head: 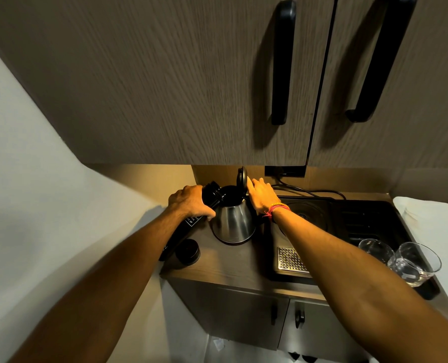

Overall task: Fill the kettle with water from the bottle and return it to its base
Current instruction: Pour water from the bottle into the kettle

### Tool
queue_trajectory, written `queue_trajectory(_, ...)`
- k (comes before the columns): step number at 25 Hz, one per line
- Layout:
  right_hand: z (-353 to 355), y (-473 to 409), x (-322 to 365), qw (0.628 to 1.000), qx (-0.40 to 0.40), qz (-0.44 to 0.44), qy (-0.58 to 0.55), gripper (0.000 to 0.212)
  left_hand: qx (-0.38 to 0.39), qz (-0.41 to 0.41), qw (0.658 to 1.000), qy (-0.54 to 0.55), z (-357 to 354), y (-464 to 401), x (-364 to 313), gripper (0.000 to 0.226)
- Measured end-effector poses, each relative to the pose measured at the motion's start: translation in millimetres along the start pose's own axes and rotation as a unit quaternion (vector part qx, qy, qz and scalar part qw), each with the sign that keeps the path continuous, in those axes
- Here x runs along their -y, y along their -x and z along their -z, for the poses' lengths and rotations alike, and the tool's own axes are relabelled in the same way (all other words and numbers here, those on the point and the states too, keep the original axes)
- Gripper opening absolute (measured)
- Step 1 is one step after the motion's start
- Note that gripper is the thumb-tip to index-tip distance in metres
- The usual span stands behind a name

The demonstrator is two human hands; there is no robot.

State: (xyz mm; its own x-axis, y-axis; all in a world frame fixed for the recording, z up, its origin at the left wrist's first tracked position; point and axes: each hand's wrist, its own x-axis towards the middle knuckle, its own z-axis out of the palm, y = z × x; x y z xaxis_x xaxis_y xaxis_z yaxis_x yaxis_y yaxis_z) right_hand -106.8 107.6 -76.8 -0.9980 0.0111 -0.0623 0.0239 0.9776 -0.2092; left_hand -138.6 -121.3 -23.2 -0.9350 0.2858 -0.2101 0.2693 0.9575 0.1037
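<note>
— Bottle (191, 221) first, on your far left: what is your left hand (188, 203) doing with it?

— Your left hand is wrapped around the black bottle's upper part, fingers closed on it. You have it tipped over, neck (213, 191) resting at the open mouth of the kettle (234, 221). Its black cap (188, 251) lies on the counter (230, 260), just below the bottle and left of the kettle.

— And the kettle?

— It stands upright on the wooden counter, off its base (302, 214), which sits to the right on the black tray (369, 221). The lid (242, 179) is swung up and stands on edge.

— Your right hand (263, 196)?

— It lies against the kettle's right side where the handle is, fingers reaching up to the raised lid. You cannot tell from here whether those fingers are truly closed on the handle; the hand hides it. A red and yellow thread band (277, 208) circles that wrist.

— Further right?

— A perforated metal grille (290, 259) at the tray's near edge, then two clear glasses (400, 260) at the tray's right end, touching each other. A black cord (311, 191) runs along the back wall behind the tray.
</note>
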Motion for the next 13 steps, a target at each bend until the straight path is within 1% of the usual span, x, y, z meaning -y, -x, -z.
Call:
queue_trajectory(8, 0.2, 0.3, -0.1, 1.0, 0.004, 0.007, -0.001, 0.072, -0.004, -0.003, 1.0, -0.008, 0.7, -1.1, -5.7, 0.074)
queue_trajectory(13, -0.3, 0.4, 0.2, 1.0, -0.001, 0.006, -0.004, 0.068, -0.036, -0.014, 0.999, 0.037, -1.7, -3.3, -5.4, 0.084)
